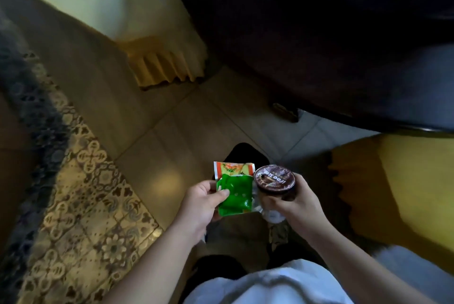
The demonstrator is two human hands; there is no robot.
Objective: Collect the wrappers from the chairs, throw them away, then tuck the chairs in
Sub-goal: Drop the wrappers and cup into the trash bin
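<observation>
My left hand [202, 203] pinches a green wrapper [235, 196] with an orange and white top strip, thumb on its face. My right hand [298, 201] grips a small cup with a dark brown printed lid [274, 179]; some clear or white packaging shows just under it. Both are held close together in front of my body, above the floor. A chair with a yellow skirted cover [159, 62] stands ahead on the left. Another yellow-covered chair seat [403, 180] is at the right, beside my right arm.
A dark table [319, 45] fills the upper right, its edge running above the right chair. A patterned rug [81, 193] covers the floor at the left. Beige floor tiles [184, 119] lie between the chairs. A dark shoe [243, 153] shows below the wrappers.
</observation>
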